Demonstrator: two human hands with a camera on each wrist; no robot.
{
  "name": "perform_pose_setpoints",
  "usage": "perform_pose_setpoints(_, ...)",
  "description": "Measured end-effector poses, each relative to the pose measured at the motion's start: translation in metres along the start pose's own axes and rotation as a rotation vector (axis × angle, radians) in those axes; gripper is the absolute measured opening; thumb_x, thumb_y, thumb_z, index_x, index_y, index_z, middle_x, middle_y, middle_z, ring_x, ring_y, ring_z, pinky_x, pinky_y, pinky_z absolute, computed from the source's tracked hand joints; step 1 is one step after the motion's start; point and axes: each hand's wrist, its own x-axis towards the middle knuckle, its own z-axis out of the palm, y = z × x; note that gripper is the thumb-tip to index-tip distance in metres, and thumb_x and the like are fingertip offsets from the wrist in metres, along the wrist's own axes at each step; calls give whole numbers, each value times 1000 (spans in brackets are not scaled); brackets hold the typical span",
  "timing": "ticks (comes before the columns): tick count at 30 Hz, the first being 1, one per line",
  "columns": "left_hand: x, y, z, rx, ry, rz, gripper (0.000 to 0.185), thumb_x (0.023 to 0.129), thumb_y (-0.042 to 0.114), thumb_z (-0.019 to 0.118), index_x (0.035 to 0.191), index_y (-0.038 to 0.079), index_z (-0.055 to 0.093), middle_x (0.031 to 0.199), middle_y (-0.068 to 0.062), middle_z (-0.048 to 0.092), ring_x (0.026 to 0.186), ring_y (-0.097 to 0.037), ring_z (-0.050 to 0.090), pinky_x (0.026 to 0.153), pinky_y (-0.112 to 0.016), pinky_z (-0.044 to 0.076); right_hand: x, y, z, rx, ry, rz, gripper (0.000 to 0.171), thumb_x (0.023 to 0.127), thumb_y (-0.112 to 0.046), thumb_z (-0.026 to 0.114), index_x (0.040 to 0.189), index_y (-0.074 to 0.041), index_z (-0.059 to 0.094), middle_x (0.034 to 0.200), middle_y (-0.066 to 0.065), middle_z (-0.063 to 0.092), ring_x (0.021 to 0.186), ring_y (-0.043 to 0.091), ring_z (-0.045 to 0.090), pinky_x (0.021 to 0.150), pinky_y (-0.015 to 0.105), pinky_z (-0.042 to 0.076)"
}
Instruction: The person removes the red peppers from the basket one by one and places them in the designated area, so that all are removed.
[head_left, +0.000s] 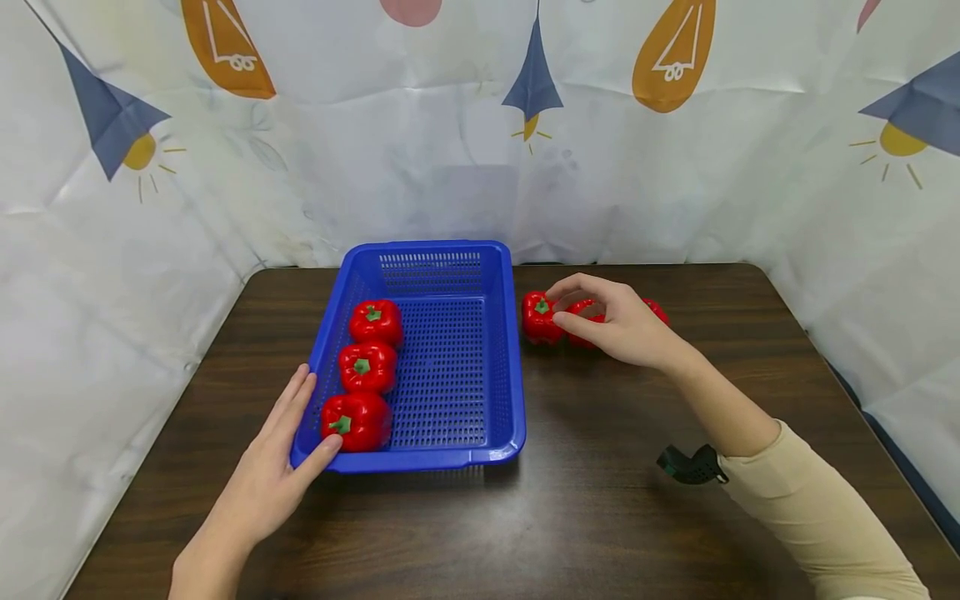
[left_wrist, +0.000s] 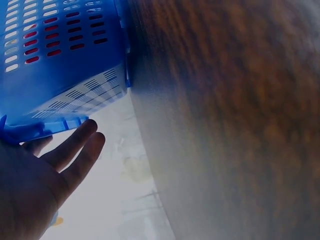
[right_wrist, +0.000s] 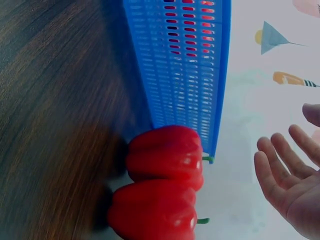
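A blue plastic basket (head_left: 504,367) with slotted walls stands on the table, and three red bell peppers (head_left: 367,367) line its left side. My left hand (head_left: 273,467) rests on the basket's front-left corner, its fingers extended along the outside and the thumb at the front rim. Right of the basket, my right hand (head_left: 618,321) hovers over a row of red bell peppers (head_left: 540,321), partly hiding them. The right wrist view shows that hand (right_wrist: 295,175) apart from two peppers (right_wrist: 167,155), its fingers loosely bent with nothing between them.
The dark wooden table (head_left: 585,508) extends in front of the basket and to both sides. A white patterned curtain (head_left: 450,167) hangs behind and beside it. A black device (head_left: 690,465) is strapped at the right wrist, by the beige sleeve (head_left: 817,508).
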Motion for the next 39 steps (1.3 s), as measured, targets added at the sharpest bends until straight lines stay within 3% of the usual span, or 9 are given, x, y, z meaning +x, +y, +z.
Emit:
perform_pose_setpoints(11, 1, 1, 0, -7, -1, 0, 85, 100, 34, 67, 166, 18, 17, 172, 2, 8, 152, -40, 22, 96, -75, 41, 3, -3, 8, -14, -36, -36, 32, 100, -21, 69, 129, -8, 64, 121, -3, 68, 111, 15, 62, 93, 46, 52)
perform_pose_setpoints(16, 1, 1, 0, -8, 1, 5, 85, 99, 33, 68, 166, 19, 17, 172, 1, 8, 152, -40, 22, 96, -75, 41, 3, -4, 10, -35, -41, -35, 29, 100, -21, 70, 128, -13, 65, 121, -1, 68, 111, 14, 62, 93, 44, 52)
perform_pose_setpoints(22, 1, 1, -1, -4, -1, 1, 85, 100, 34, 68, 166, 19, 17, 172, 3, 7, 153, -40, 22, 96, -75, 41, 6, -8, 16, -27, -61, -45, 31, 99, -25, 70, 129, -20, 65, 123, -7, 66, 111, 12, 63, 92, 47, 54)
perform_pose_setpoints(31, 1, 0, -1, 1, -3, -4, 86, 99, 34, 68, 166, 19, 17, 172, 1, 8, 152, -40, 22, 95, -75, 42, 15, -20, 33, 40, -130, -81, 35, 99, -23, 71, 132, -19, 61, 129, 0, 64, 114, 22, 64, 84, 41, 59)
perform_pose_setpoints(39, 1, 0, 0, -4, 0, 3, 85, 99, 33, 68, 166, 18, 17, 172, 1, 8, 152, -40, 22, 96, -76, 41, 24, -26, 53, 12, -186, -115, 43, 95, -17, 75, 135, -15, 59, 130, -7, 61, 114, 11, 60, 91, 38, 57)
